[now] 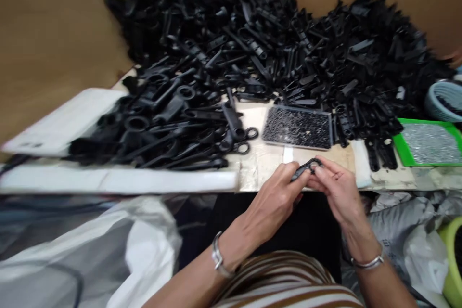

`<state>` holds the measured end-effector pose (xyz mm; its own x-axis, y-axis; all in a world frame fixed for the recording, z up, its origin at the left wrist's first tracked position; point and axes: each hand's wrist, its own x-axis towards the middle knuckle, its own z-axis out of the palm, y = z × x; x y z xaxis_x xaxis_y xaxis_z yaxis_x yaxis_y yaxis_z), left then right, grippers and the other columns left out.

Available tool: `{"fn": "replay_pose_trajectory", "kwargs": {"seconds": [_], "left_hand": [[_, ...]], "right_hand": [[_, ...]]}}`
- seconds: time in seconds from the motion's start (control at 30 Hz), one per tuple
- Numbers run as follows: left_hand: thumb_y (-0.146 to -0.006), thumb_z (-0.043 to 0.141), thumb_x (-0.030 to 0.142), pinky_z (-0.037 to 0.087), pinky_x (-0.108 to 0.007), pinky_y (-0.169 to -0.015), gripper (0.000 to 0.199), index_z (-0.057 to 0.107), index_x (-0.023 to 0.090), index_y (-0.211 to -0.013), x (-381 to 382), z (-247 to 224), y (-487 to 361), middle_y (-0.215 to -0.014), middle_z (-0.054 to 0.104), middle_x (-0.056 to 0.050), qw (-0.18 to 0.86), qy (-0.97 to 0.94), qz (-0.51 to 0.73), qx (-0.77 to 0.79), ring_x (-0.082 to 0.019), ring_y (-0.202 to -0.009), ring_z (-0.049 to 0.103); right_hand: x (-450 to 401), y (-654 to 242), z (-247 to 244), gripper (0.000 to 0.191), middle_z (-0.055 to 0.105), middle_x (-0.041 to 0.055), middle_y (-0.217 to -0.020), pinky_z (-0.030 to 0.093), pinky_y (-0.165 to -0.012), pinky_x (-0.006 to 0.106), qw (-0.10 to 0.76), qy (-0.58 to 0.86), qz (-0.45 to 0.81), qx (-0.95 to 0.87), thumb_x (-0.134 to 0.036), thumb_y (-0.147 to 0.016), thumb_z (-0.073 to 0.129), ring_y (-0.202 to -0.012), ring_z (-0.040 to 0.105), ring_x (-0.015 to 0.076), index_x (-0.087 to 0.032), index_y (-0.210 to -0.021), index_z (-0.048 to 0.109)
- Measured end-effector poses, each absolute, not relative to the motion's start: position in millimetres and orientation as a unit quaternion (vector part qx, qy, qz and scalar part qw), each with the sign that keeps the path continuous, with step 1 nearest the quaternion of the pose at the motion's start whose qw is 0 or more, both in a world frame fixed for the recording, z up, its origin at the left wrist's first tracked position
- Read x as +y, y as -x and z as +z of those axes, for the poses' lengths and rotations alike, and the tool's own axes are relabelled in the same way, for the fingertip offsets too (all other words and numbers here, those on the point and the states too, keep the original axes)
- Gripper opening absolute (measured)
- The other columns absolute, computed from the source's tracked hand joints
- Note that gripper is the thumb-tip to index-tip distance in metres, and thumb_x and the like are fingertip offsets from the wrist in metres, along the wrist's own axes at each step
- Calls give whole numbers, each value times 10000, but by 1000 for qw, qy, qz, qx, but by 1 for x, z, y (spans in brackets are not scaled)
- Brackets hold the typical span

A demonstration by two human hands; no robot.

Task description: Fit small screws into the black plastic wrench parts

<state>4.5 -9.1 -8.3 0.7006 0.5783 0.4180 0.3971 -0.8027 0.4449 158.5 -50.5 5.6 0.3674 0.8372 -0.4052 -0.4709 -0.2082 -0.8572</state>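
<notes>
A black plastic part [302, 168] with a ring-shaped end is held between both hands at the table's front edge. My left hand [276, 195] wraps its fingers round the body of the part. My right hand [335, 185] pinches the ring end with thumb and fingers. Just beyond the hands lies a clear tray [296, 145] full of tiny black pieces. A large heap of black parts [216, 48] covers the back of the table, and longer ringed parts [173, 106] lie to the left.
On the right stand a green tray [399, 147] of small silvery pieces and a blue basket [433, 98]. A white board [65, 118] and a white strip [144, 179] lie at the left. Below the table are plastic bags [151, 231] and a yellow-green bucket [451, 269].
</notes>
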Motion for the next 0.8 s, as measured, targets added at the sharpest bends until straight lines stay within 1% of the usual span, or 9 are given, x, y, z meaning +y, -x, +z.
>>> {"fn": "replay_pose_trajectory", "kwargs": {"seconds": [0.1,0.2,0.3,0.4,0.5,0.57,0.63,0.73,0.8], "left_hand": [[-765,307,-88,566,-311,-733,537,518,158,-1193,-8,-12,-6,-1089,530,-114,131,-904,305,271,-193,-911,552],[-812,295,-69,574,-306,-725,492,525,148,-1190,-7,-15,-11,-1090,527,-130,120,-901,316,271,-201,-915,572],[-906,340,36,580,-303,-733,383,521,156,-1222,-11,-14,-16,-1095,535,-137,173,-898,314,255,-210,-940,597],[-961,420,193,571,-344,-840,362,471,200,-1319,-15,-17,-15,-1250,514,-153,237,-890,322,218,-240,-1087,577],[-965,449,220,511,-414,-969,401,440,214,-1366,-15,-23,-7,-1376,460,-155,230,-886,339,214,-272,-1242,487],[-953,466,171,491,-426,-982,331,502,184,-1282,-14,-25,0,-1345,493,-159,204,-879,364,230,-270,-1240,484],[-940,473,133,502,-408,-938,210,563,159,-1128,-15,-23,7,-1249,562,-150,177,-873,383,244,-256,-1164,528],[-940,470,134,503,-357,-836,134,598,160,-970,-16,-14,16,-1070,635,-103,156,-884,344,275,-219,-998,568],[-943,461,128,476,-334,-793,153,609,165,-936,-14,-9,23,-991,644,-78,142,-883,315,316,-194,-915,555]], "right_hand": [[-49,-156,5,671,738,74,-868,614,-780,409,597,561,546,-176,-367,-596,878,-737,709,208,-92,-1162,644],[-49,-156,2,713,728,72,-883,605,-787,404,600,562,530,-207,-407,-613,857,-736,698,199,-95,-1211,628],[-52,-166,4,646,715,63,-928,597,-740,348,582,574,514,-260,-416,-660,816,-702,676,163,-137,-1216,640],[-58,-198,13,570,700,63,-978,564,-633,299,525,624,464,-346,-430,-758,723,-618,622,127,-185,-1263,620],[-66,-254,32,475,686,91,-1057,541,-665,338,429,734,254,-460,-400,-893,538,-652,609,148,-201,-1322,576],[-71,-298,45,418,653,125,-1156,507,-824,398,346,753,48,-558,-358,-904,492,-873,629,210,-189,-1261,629],[-70,-343,50,374,648,176,-1118,439,-917,450,339,738,10,-583,-345,-863,543,-1001,593,272,-150,-1140,702],[-48,-399,33,434,674,181,-985,468,-796,425,227,711,-104,-657,-462,-876,516,-884,616,267,-161,-1122,709],[-29,-418,14,546,679,175,-902,469,-700,419,199,693,-154,-676,-596,-874,461,-827,617,271,-170,-1109,710]]}}
